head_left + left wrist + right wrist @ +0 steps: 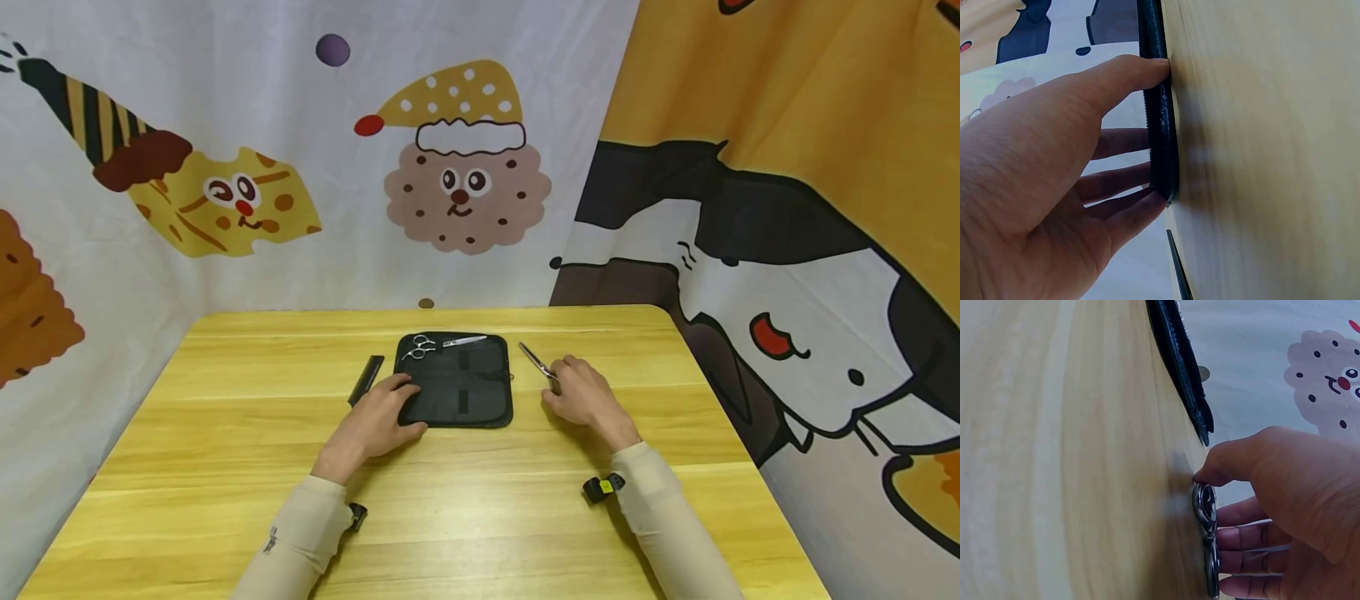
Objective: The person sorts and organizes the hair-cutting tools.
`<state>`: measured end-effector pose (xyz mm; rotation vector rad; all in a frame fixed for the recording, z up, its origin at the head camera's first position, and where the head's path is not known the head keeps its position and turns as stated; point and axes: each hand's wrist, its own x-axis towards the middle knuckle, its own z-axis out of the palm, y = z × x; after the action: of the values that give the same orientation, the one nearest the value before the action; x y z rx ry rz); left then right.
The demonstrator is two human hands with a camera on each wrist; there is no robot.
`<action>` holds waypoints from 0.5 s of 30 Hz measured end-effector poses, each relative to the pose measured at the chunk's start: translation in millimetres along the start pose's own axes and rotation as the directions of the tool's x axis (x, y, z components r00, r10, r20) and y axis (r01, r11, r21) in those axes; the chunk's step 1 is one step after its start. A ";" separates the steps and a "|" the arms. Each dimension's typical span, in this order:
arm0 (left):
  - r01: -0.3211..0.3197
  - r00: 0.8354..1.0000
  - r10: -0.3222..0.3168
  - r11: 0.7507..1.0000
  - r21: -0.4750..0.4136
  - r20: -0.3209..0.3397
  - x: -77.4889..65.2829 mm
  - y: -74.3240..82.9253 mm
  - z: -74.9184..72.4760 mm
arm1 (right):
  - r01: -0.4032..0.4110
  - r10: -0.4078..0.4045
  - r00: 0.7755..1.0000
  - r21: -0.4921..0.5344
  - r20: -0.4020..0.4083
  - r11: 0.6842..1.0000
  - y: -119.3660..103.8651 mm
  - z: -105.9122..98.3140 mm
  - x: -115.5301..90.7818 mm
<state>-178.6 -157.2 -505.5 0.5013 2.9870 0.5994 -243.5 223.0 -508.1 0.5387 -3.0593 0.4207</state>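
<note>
A black zip case (486,400) lies opened flat on the wooden table. My left hand (378,421) rests at its near left corner, thumb on the near edge and fingers spread over the left side; the left wrist view shows the thumb touching the zipped edge (1159,112). Silver scissors (465,341) lie along the case's far part. To the right of the case, my right hand (585,396) holds a second pair of scissors (534,358) by the handles, blades pointing away and left. In the right wrist view the finger rings (1207,509) sit between thumb and fingers, close to the tabletop.
A black comb (366,379) lies on the table (450,517) just left of the case, beyond my left hand. Curtains with cartoon prints (262,100) hang behind the table's far edge and along its sides.
</note>
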 end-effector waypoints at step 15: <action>-0.007 1.000 0.007 1.000 0.005 0.001 0.4 -0.4 -0.6 | -0.090 0.090 0.996 0.017 0.012 0.996 0.2 -3.2 -0.4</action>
<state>-179.1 -157.7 -505.1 0.5130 2.9883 0.5917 -243.3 224.2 -505.0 0.4062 -3.1027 0.4484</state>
